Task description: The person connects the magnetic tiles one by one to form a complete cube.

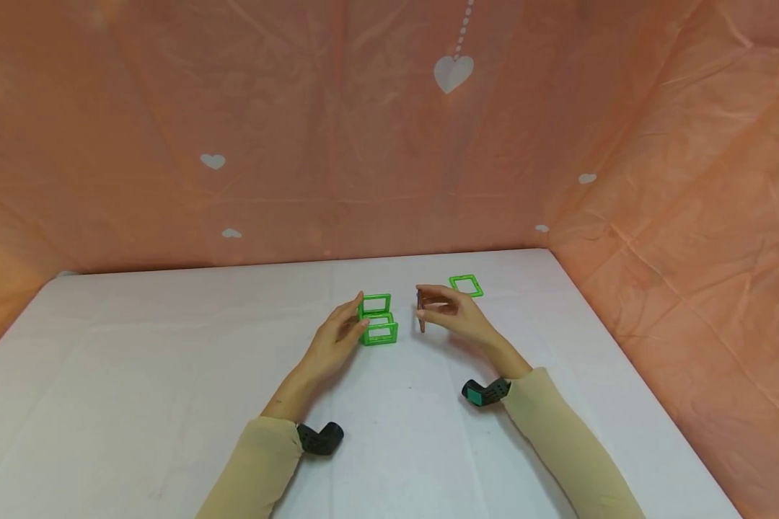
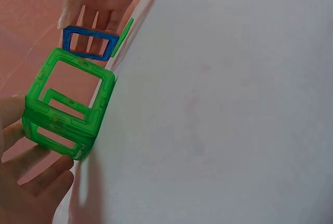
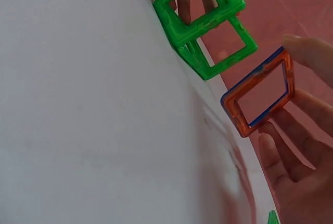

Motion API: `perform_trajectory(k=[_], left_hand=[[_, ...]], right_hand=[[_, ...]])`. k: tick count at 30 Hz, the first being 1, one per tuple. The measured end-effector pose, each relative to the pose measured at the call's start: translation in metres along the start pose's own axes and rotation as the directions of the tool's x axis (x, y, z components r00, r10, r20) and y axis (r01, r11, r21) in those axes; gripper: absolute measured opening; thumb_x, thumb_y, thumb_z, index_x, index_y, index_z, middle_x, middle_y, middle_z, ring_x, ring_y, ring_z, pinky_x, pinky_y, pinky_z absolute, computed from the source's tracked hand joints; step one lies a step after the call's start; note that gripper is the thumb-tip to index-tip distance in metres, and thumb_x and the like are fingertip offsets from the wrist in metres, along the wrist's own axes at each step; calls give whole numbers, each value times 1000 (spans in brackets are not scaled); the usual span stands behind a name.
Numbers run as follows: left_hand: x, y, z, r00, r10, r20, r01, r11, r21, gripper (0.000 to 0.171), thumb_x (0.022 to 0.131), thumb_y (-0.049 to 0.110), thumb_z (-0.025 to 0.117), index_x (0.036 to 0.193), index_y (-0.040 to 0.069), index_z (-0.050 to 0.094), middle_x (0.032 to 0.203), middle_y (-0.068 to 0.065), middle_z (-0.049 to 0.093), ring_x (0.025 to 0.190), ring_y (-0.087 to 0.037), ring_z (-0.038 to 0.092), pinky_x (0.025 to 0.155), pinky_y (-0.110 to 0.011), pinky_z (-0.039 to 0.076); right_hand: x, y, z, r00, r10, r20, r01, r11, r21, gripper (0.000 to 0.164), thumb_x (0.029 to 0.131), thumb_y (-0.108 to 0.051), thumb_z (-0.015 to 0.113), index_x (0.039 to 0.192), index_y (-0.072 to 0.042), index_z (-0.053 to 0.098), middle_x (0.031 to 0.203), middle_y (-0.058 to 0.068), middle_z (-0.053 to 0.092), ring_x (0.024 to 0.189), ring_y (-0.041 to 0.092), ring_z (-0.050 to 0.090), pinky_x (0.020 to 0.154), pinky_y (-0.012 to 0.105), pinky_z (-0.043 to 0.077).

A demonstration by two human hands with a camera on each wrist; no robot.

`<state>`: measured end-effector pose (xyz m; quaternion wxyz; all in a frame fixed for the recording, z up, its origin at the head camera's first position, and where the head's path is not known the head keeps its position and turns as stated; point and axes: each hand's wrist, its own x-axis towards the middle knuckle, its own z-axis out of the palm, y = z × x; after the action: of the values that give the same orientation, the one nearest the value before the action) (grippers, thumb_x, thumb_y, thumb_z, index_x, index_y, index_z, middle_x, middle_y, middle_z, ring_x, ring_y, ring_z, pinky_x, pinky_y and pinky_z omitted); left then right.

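An open box of green square magnetic tiles stands on the white table, with one side open towards the right. My left hand grips its left side, thumb at the front and fingers towards the back. To the right, apart from the box, my right hand pinches upright square magnetic tiles by their edges. They look like two laid face to face: an orange tile in the right wrist view and a blue tile in the left wrist view.
One loose green tile lies flat on the table behind my right hand. The white tablecloth reaches back to an orange curtain with white hearts. Another orange curtain hangs along the right side.
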<state>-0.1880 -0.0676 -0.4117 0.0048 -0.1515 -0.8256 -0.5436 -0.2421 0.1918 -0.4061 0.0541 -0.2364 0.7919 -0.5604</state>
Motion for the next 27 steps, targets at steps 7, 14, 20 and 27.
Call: perform_trajectory(k=[7, 14, 20, 27], left_hand=[[0, -1, 0, 1000, 5, -3, -5, 1000, 11, 56, 100, 18, 52, 149, 4, 30, 148, -22, 37, 125, -36, 51, 106, -48, 40], [-1, 1, 0, 1000, -1, -7, 1, 1000, 9, 55, 100, 16, 52, 149, 4, 31, 148, -21, 38, 125, -37, 51, 107, -48, 38], [-1, 1, 0, 1000, -2, -7, 2, 1000, 15, 55, 100, 17, 52, 149, 5, 31, 148, -20, 38, 125, -36, 51, 108, -48, 37], [-2, 0, 1, 1000, -6, -15, 6, 1000, 24, 55, 100, 18, 52, 149, 6, 31, 149, -19, 38, 126, -36, 51, 109, -48, 36]], right_hand=[[3, 2, 5, 1000, 6, 18, -7, 998, 63, 51, 86, -3, 69, 135, 2, 51, 131, 22, 56, 118, 36, 58, 96, 29, 49], [4, 0, 8, 998, 31, 56, -36, 995, 91, 53, 87, -5, 69, 136, 2, 50, 136, 20, 54, 122, 35, 55, 96, 31, 49], [5, -1, 10, 996, 53, 70, -60, 993, 101, 52, 88, -4, 67, 137, 0, 49, 138, 19, 53, 125, 35, 53, 104, 43, 43], [5, -16, 15, 991, 74, 107, -83, 993, 85, 53, 90, -1, 64, 139, 5, 45, 139, 22, 50, 127, 38, 50, 107, 48, 39]])
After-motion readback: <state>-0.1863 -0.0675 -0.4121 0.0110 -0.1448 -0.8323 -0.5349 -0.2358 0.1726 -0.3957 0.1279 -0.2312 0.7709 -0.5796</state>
